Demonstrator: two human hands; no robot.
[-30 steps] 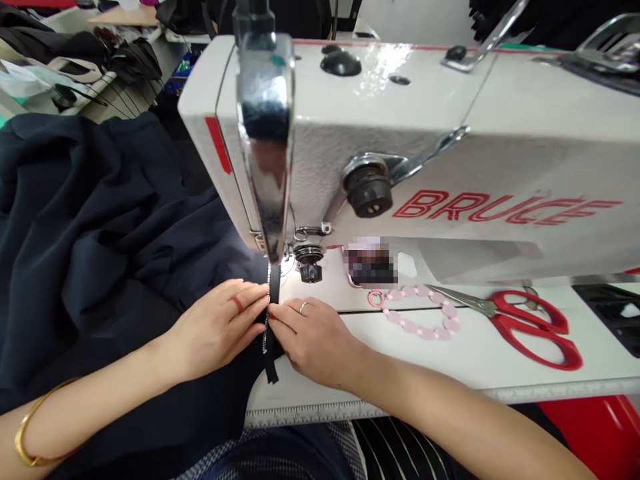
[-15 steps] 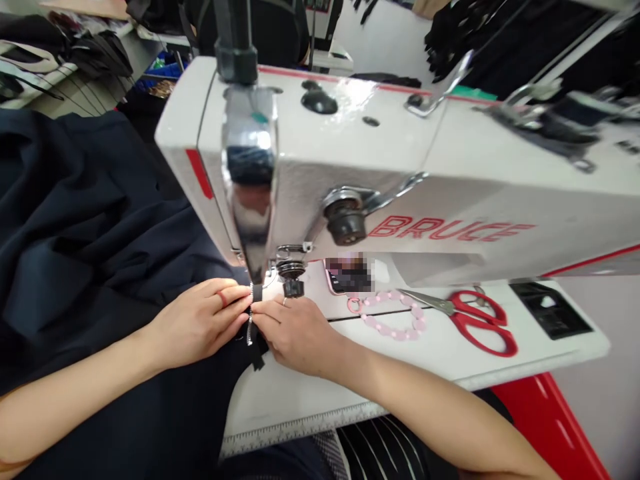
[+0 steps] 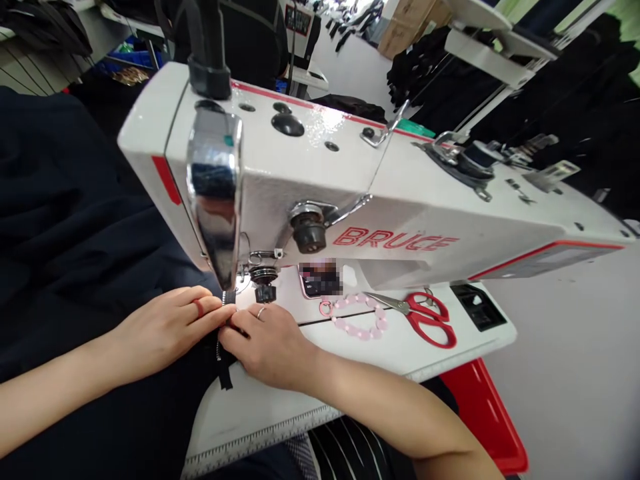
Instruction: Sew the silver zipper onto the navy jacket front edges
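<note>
Your left hand [image 3: 163, 327] and right hand [image 3: 273, 343] touched the black, silver-toothed zipper tape [image 3: 225, 375], pinching or merely pressing, couldn't tell.

Bright indoor light. White glare spots the top of the glossy white sewing machine [image 3: 425, 193] and glints on its tapered chrome cover [image 3: 215, 180]; dark navy cloth [image 3: 75, 207] sinks into shadow. Pixelation masks a pink-edged phone [image 3: 313, 287]; edges look stretched.

Worn on the head, the camera looks forward and down over the near edge of the table [image 3: 245, 413], close to the left hand [image 3: 157, 327] and right hand [image 3: 273, 343]. The sewing machine [image 3: 285, 173] spans the middle; the view reaches a far cardboard box [image 3: 411, 28].
</note>
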